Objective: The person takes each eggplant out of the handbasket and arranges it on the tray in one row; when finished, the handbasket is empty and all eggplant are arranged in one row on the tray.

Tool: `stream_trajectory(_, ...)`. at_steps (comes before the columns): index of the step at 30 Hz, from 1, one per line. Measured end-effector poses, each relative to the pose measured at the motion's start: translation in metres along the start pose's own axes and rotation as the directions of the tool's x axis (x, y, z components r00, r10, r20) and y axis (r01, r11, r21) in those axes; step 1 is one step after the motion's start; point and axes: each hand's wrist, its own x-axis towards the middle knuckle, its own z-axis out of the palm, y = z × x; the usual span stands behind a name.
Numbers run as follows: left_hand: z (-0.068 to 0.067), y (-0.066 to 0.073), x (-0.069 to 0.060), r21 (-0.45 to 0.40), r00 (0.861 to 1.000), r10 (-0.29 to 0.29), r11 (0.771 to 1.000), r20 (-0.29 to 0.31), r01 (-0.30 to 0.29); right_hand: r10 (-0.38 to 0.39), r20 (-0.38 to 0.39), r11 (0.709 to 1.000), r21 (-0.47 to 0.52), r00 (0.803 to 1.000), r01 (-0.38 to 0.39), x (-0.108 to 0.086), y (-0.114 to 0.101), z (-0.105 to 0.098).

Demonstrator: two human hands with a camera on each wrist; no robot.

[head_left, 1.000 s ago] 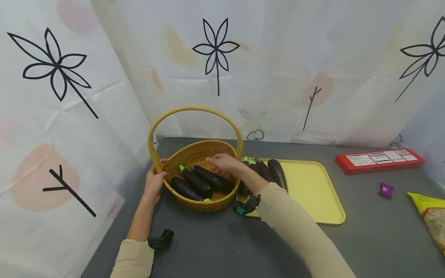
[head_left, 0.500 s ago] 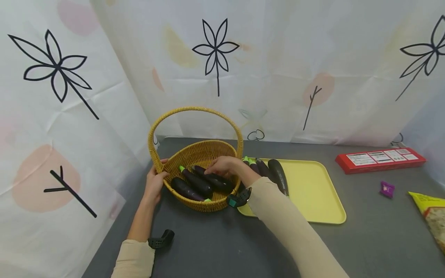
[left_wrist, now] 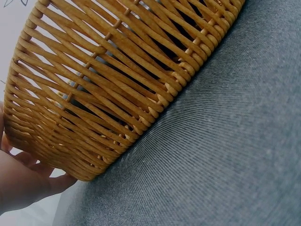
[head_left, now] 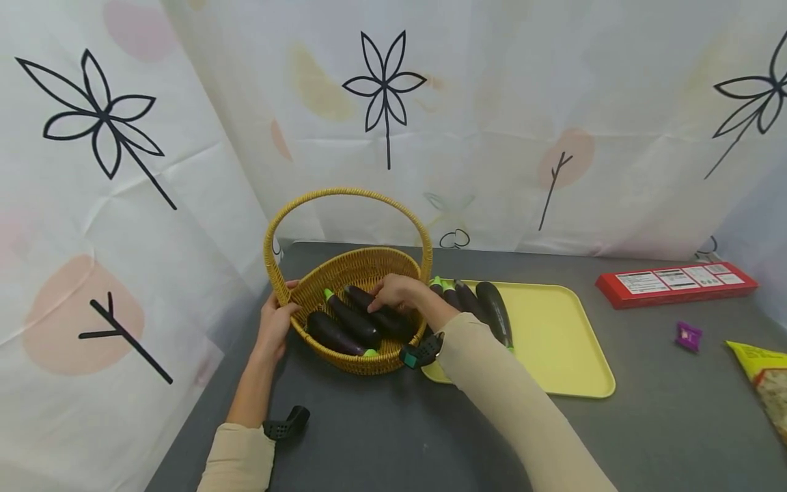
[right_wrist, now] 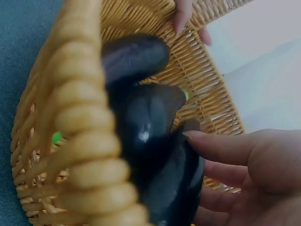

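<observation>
here, the right hand (head_left: 396,292) pinches the rightmost eggplant (head_left: 389,326) inside the basket (head_left: 363,367).
thumb on top, fingers bent along its side; its long axis slants toward the basket's front right. the left hand (head_left: 274,324), farther off, grips the basket's left rim.

Red box (head_left: 676,285), white label panels, lying well right of both grips. Small purple packet (head_left: 688,337) also well right of them, just nearer the camera than the box. Yellow bag (head_left: 762,389) with a printed picture, farthest right and nearer than the grips, cut off by frame edge. Grey table surface (head_left: 356,430) below grips, woven texture. White backdrop (head_left: 492,55) behind and left of grips: black flower outlines, twigs, pale blotches, some creases.
</observation>
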Motion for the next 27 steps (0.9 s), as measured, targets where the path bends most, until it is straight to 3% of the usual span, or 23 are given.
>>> stream_trajectory(4,0.000,0.000,0.000,-0.011,1.000,0.000,1.000,0.000,0.000,-0.041,-0.080,0.999,-0.014,0.996,0.040,-0.006,-0.007,-0.004)
stream_trajectory(8,0.000,-0.001,0.000,-0.011,1.000,0.002,1.000,-0.001,-0.002,-0.071,-0.076,0.997,0.038,0.995,0.074,-0.015,-0.011,-0.012)
stream_trajectory(14,0.001,-0.001,0.000,-0.015,1.000,0.003,1.000,-0.006,-0.003,-0.122,-0.006,0.984,0.131,0.993,0.122,-0.027,-0.012,-0.025)
stream_trajectory(19,0.001,0.000,0.000,-0.012,1.000,-0.003,1.000,-0.005,0.003,-0.176,0.073,0.956,0.251,0.982,0.152,-0.039,-0.010,-0.032)
stream_trajectory(27,0.001,0.000,0.000,-0.021,1.000,-0.001,1.000,-0.003,0.001,-0.266,0.222,0.899,0.408,0.938,0.158,-0.067,0.002,-0.039)
